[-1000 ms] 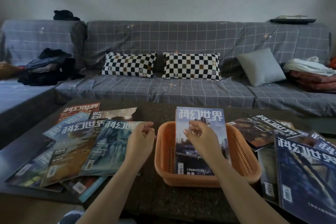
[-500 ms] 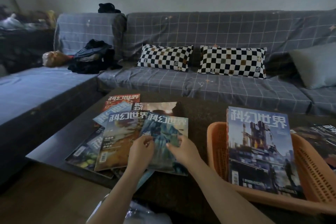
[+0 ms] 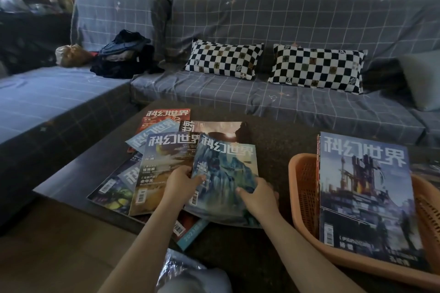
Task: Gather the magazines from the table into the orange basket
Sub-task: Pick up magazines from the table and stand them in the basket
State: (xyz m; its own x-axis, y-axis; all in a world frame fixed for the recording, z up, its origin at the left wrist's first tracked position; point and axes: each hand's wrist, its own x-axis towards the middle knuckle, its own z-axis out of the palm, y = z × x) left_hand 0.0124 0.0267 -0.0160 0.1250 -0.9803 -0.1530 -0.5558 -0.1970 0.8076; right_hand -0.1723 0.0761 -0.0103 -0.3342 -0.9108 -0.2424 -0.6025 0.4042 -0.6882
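Note:
A teal-covered magazine (image 3: 226,173) lies on top of a fanned pile of several magazines (image 3: 162,150) on the dark table (image 3: 273,140). My left hand (image 3: 181,183) grips its left edge and my right hand (image 3: 259,197) grips its lower right corner, whose near edge is lifted off the pile. At the right the orange basket (image 3: 302,188) holds magazines leaning upright, a blue one with a tower (image 3: 366,195) in front.
A grey checked sofa (image 3: 262,31) wraps the far and left sides of the table, with two chequered cushions (image 3: 223,58), a grey cushion (image 3: 423,78) and a heap of dark clothes (image 3: 126,54). A crinkled plastic bag (image 3: 185,273) lies below the table's near edge.
My right hand has left the magazine in the basket and crossed to the left pile. Both hands now hold the teal magazine. My view has swung left, putting the basket at the right edge.

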